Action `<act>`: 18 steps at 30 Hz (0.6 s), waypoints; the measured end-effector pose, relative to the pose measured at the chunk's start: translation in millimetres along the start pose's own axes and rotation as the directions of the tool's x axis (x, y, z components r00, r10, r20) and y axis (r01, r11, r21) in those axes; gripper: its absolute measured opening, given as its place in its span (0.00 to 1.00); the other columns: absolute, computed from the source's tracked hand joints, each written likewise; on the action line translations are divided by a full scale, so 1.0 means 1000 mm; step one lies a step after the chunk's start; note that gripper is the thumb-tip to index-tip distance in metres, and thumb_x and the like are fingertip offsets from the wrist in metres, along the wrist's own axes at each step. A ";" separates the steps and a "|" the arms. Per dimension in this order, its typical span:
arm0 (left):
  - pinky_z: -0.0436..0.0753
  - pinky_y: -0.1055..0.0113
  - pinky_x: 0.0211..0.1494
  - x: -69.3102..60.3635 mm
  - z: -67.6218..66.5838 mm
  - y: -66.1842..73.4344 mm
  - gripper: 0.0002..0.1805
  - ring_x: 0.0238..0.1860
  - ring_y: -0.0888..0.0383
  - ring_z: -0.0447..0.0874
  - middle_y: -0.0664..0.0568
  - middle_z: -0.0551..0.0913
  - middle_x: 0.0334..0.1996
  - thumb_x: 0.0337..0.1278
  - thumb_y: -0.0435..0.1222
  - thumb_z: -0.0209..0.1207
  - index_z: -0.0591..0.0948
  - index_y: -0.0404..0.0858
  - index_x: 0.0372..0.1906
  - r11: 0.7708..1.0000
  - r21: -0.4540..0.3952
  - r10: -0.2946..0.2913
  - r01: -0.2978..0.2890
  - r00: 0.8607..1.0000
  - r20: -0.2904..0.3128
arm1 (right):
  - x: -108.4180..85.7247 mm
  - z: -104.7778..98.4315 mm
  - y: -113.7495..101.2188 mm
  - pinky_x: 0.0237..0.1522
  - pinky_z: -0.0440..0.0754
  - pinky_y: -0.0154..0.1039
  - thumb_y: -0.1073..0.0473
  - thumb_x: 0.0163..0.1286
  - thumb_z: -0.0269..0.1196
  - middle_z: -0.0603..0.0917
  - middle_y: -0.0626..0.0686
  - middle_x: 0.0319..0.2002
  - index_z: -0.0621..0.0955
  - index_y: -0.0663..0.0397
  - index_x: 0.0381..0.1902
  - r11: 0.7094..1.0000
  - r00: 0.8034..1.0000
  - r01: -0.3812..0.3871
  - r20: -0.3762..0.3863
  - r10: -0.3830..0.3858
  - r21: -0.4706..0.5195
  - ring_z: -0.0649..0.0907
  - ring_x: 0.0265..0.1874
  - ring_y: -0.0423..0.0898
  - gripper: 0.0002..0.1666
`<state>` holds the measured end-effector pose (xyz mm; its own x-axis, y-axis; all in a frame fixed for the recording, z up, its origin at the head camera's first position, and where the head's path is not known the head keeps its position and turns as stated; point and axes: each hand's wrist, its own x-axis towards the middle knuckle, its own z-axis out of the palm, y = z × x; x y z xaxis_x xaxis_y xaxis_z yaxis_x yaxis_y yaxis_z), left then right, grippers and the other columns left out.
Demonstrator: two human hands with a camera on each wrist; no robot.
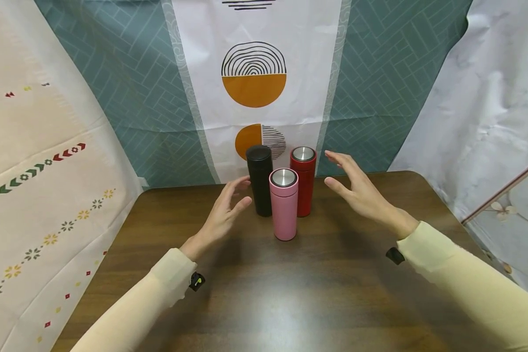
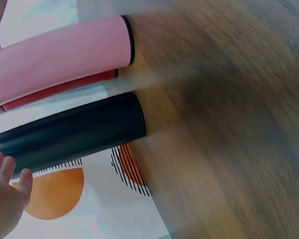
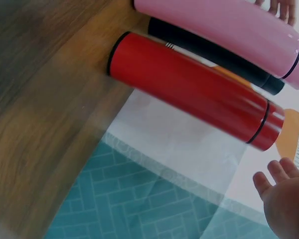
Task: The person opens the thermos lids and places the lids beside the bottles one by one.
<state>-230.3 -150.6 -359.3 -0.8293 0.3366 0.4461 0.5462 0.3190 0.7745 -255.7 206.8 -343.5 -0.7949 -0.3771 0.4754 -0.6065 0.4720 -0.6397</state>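
Observation:
Three thermos bottles stand upright close together on the table. The pink thermos (image 1: pixel 284 210) is nearest, its lid topped with a silver disc. Behind it on the left is a black thermos (image 1: pixel 260 188), and on the right a red thermos (image 1: pixel 305 183) partly hidden by the pink one. My left hand (image 1: pixel 223 210) is beside the black thermos with its fingers spread; whether a fingertip touches it I cannot tell. My right hand (image 1: pixel 358 190) hovers to the right of the red thermos, apart from it, thumb and fingers extended. Neither hand holds anything.
The brown wooden table (image 1: pixel 264 303) reaches back to a hanging cloth (image 1: pixel 149 98) with teal and white panels. A cream patterned cloth (image 1: pixel 48 171) hangs at the left and a pale cloth (image 1: pixel 501 122) at the right. A small dark device (image 1: pixel 197 281) sits at the left cuff.

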 end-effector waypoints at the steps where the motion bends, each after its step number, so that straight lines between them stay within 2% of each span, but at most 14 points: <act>1: 0.65 0.37 0.72 -0.001 0.000 0.004 0.29 0.69 0.35 0.68 0.31 0.72 0.66 0.77 0.36 0.58 0.66 0.27 0.74 1.000 -0.007 -0.011 0.011 1.000 0.002 | 0.000 0.001 -0.002 0.72 0.62 0.66 0.51 0.80 0.61 0.65 0.55 0.76 0.61 0.41 0.82 1.000 1.000 0.006 0.000 -0.006 0.005 0.65 0.74 0.56 0.38; 3: 0.65 0.37 0.72 0.000 0.003 0.000 0.30 0.69 0.36 0.68 0.32 0.71 0.67 0.77 0.35 0.58 0.66 0.29 0.75 1.000 -0.015 -0.025 0.025 1.000 0.001 | -0.001 0.003 -0.005 0.71 0.63 0.64 0.52 0.80 0.61 0.66 0.54 0.75 0.62 0.40 0.82 1.000 1.000 0.014 0.001 -0.014 0.016 0.66 0.73 0.55 0.38; 6: 0.65 0.38 0.72 0.003 0.009 -0.015 0.31 0.69 0.37 0.68 0.35 0.71 0.69 0.78 0.39 0.57 0.65 0.34 0.77 0.999 -0.032 -0.029 0.029 1.000 0.000 | -0.004 0.006 -0.009 0.71 0.64 0.62 0.54 0.80 0.61 0.66 0.53 0.75 0.62 0.40 0.81 0.999 1.000 0.024 0.008 -0.025 0.027 0.66 0.73 0.54 0.37; 9: 0.66 0.40 0.72 0.007 0.017 -0.030 0.35 0.69 0.41 0.69 0.39 0.71 0.69 0.78 0.50 0.56 0.64 0.38 0.78 0.999 -0.045 -0.014 0.014 1.000 0.009 | -0.004 0.008 -0.013 0.72 0.64 0.59 0.55 0.80 0.61 0.67 0.52 0.74 0.63 0.44 0.81 0.999 0.999 0.036 0.009 -0.037 0.039 0.67 0.73 0.51 0.37; 13: 0.66 0.40 0.72 0.010 0.024 -0.034 0.43 0.70 0.46 0.69 0.43 0.71 0.69 0.71 0.63 0.55 0.64 0.41 0.78 0.998 -0.055 -0.013 0.015 1.000 0.028 | -0.001 0.013 -0.017 0.72 0.64 0.57 0.55 0.79 0.62 0.67 0.52 0.74 0.63 0.50 0.81 0.997 0.999 0.051 0.017 -0.052 0.057 0.67 0.74 0.50 0.37; 18: 0.67 0.39 0.72 0.012 0.032 -0.034 0.49 0.70 0.47 0.68 0.44 0.71 0.69 0.65 0.70 0.55 0.64 0.42 0.79 0.998 -0.058 -0.027 0.030 0.999 0.045 | 0.000 0.017 -0.021 0.72 0.64 0.58 0.54 0.79 0.62 0.67 0.53 0.74 0.63 0.49 0.81 0.996 0.998 0.036 0.041 -0.040 0.076 0.67 0.73 0.51 0.38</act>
<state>-254.9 -129.4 -394.4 -0.8376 0.3673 0.4044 0.5136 0.2770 0.8121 -242.5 183.1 -340.0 -0.7689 -0.4275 0.4755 -0.6321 0.3960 -0.6661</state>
